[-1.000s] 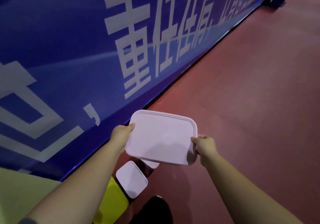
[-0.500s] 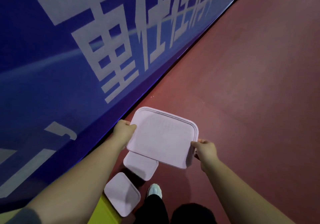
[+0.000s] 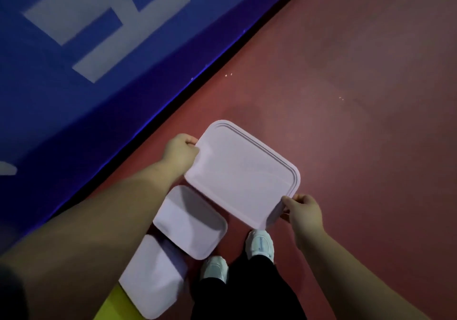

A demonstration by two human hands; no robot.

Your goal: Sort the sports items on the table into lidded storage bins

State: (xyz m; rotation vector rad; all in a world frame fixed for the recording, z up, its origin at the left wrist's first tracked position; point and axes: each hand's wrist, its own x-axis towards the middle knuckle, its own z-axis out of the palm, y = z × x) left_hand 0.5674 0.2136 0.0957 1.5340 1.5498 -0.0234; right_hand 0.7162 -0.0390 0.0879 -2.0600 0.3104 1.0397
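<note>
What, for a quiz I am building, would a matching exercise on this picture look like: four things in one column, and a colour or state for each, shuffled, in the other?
Things
1. large pink lid
2. shoes
3. banner
4. floor

Colour or state
A. red
B. blue with pale lettering
C. held at its edges by the left hand and the right hand
D. white

Pairs: 1-C, 2-D, 3-B, 4-A.
</note>
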